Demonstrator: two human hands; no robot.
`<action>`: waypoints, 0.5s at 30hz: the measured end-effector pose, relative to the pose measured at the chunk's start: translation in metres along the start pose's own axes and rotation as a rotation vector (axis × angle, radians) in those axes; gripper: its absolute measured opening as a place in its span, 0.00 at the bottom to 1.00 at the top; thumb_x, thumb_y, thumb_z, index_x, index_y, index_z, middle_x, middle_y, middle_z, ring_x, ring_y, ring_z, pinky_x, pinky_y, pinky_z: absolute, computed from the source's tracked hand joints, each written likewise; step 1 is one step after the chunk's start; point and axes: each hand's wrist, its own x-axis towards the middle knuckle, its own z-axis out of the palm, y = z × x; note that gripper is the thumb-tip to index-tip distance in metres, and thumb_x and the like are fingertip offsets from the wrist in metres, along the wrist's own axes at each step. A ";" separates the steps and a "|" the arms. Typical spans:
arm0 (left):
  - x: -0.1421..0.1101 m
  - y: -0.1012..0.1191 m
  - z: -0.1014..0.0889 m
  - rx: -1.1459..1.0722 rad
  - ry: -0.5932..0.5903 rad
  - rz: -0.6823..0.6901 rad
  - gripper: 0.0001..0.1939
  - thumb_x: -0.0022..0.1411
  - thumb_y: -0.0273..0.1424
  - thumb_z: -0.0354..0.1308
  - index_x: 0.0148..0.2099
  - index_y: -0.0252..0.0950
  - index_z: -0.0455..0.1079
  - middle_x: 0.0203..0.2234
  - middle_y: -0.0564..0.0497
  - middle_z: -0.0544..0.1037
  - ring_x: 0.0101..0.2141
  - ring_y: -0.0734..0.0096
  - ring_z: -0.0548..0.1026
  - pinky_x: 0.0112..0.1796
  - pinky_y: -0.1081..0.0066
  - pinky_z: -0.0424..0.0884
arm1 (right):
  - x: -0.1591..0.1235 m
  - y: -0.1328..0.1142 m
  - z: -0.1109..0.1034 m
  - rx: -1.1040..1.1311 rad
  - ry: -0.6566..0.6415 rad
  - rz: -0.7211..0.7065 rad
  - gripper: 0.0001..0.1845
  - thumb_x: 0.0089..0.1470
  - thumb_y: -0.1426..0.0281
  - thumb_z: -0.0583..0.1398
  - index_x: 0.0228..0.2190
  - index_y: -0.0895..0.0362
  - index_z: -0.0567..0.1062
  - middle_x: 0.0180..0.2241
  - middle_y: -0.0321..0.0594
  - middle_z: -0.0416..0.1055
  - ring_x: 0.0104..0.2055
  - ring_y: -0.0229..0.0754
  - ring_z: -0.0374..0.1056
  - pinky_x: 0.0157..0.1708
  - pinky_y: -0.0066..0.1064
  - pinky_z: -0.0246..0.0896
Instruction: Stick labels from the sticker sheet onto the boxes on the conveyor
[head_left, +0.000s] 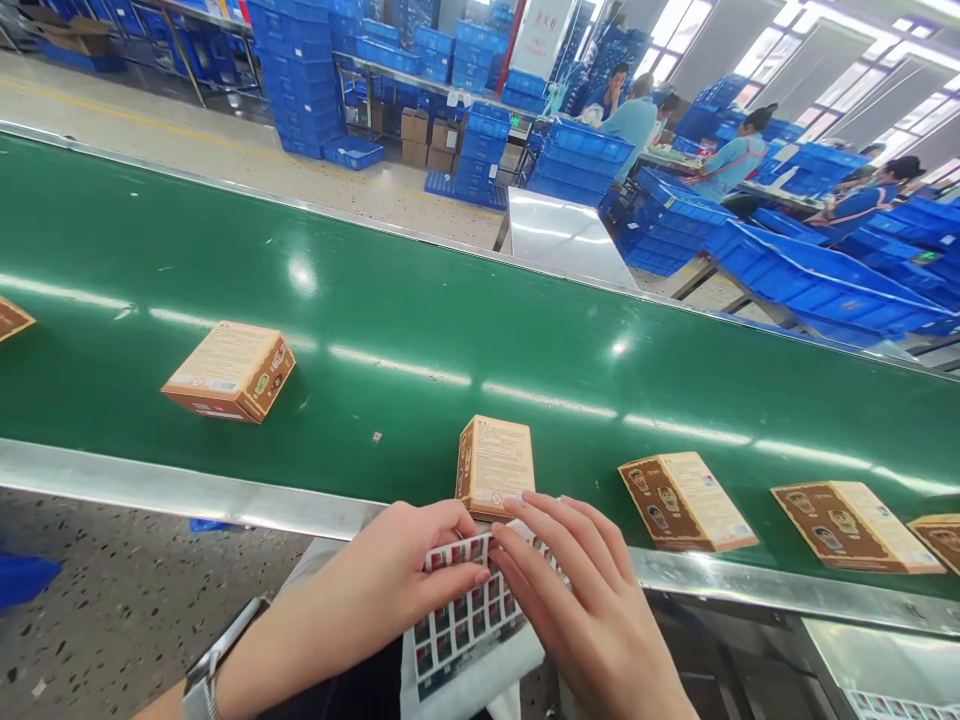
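Note:
A white sheet of small dark-and-red stickers [469, 625] in rows is held in front of me, over the near edge of the belt. My left hand [427, 560] pinches its upper part, thumb on top and fingers bent behind. My right hand [577, 590] is bent over the sheet's upper right corner, its fingertips pressed together there; whether a single sticker is between them is hidden. Just beyond my fingers a brown-and-cream box [499, 460] lies on the green conveyor belt [360, 270], its lower edge partly covered by my right fingers.
Another box [232, 370] lies to the left, and two more, a nearer box [686, 500] and a farther box [855, 525], lie to the right. A metal rail [187, 495] edges the belt. Beyond it stand stacked blue crates [296, 80] and seated people [731, 155].

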 end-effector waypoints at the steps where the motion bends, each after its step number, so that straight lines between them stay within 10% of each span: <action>1: 0.001 -0.001 0.001 -0.017 -0.015 0.000 0.07 0.60 0.35 0.59 0.38 0.37 0.70 0.27 0.57 0.75 0.28 0.73 0.68 0.29 0.75 0.61 | -0.003 0.000 -0.001 0.022 0.013 -0.001 0.14 0.61 0.79 0.55 0.46 0.55 0.74 0.47 0.49 0.78 0.52 0.50 0.73 0.50 0.46 0.66; 5: 0.000 -0.002 -0.001 -0.023 -0.047 -0.027 0.05 0.59 0.32 0.60 0.36 0.36 0.70 0.22 0.60 0.71 0.24 0.76 0.65 0.25 0.77 0.58 | -0.010 0.010 -0.006 0.265 0.015 0.121 0.13 0.58 0.79 0.58 0.39 0.49 0.75 0.44 0.42 0.79 0.49 0.49 0.74 0.46 0.43 0.70; 9: -0.006 -0.002 -0.002 0.162 -0.132 0.107 0.01 0.58 0.27 0.63 0.33 0.37 0.75 0.21 0.59 0.74 0.24 0.77 0.68 0.26 0.78 0.61 | -0.014 0.046 0.007 0.506 0.168 0.695 0.05 0.59 0.67 0.60 0.40 0.48 0.72 0.50 0.43 0.73 0.53 0.50 0.71 0.49 0.48 0.70; 15: 0.002 -0.011 0.007 0.390 -0.087 0.604 0.03 0.58 0.26 0.67 0.32 0.38 0.76 0.60 0.51 0.72 0.59 0.58 0.68 0.58 0.63 0.64 | -0.013 0.063 0.044 0.801 0.141 1.031 0.43 0.49 0.54 0.67 0.61 0.49 0.57 0.60 0.52 0.62 0.51 0.49 0.71 0.47 0.45 0.73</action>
